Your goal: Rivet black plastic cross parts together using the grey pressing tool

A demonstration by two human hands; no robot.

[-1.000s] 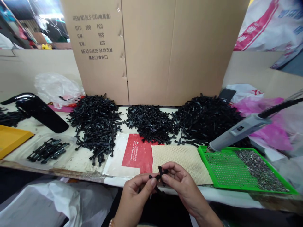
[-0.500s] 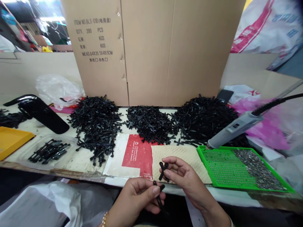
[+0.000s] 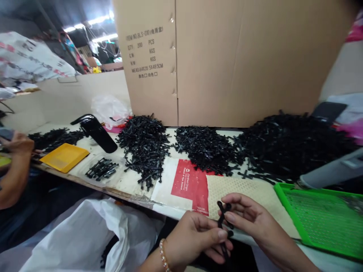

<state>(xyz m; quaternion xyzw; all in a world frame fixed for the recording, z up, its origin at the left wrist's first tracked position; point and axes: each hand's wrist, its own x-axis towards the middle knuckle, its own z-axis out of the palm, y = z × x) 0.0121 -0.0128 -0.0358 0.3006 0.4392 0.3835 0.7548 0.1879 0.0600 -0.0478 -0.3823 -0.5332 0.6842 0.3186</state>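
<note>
In the lower middle of the head view, my left hand (image 3: 198, 236) pinches a slim black piece with rounded ends (image 3: 224, 249) between thumb and fingers. Close beside it on the right, my right hand (image 3: 249, 215) grips a black X-shaped piece (image 3: 221, 206) by one side. The two black pieces overlap in the view; whether they touch I cannot tell. Beneath and behind my hands lie a beige textured mat (image 3: 241, 192) and a red and white printed sheet (image 3: 184, 181).
Heaps of black pieces (image 3: 144, 143) line the table before a tall cardboard box (image 3: 212, 64). To the right are a green tray (image 3: 326, 223) and a grey tool (image 3: 331, 170). Leftward lie a yellow tray (image 3: 65, 156), a white sack (image 3: 82, 234) and another person's arm (image 3: 15, 170).
The view has swung left, bringing another person's arm into sight. My hands have come closer together, and the two black pieces now overlap in the view.
</note>
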